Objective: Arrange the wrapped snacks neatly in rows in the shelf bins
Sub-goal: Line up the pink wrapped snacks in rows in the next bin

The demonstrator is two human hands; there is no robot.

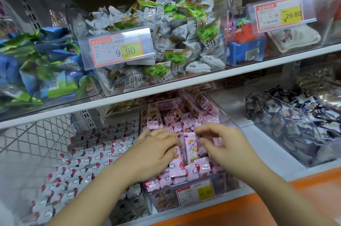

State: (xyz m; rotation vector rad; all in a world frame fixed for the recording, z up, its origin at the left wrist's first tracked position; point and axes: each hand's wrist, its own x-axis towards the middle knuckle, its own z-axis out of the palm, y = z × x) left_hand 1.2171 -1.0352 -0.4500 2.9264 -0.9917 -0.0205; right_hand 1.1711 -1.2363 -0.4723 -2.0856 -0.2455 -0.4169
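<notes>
Pink wrapped snacks with cartoon prints fill a clear bin on the lower shelf. My left hand lies palm down on the pink snacks at the bin's left side, fingers spread. My right hand hovers over the bin's right side with curled fingers touching a pink wrapper; whether it grips one I cannot tell. The neighbouring clear bin on the left holds white wrapped snacks with red balloon prints, lined up in neat rows.
Upper shelf carries bins of green-and-white candies, blue-green packs and red-blue packs, with price tags. A bin of dark small candies stands to the right. An orange shelf edge runs along the front.
</notes>
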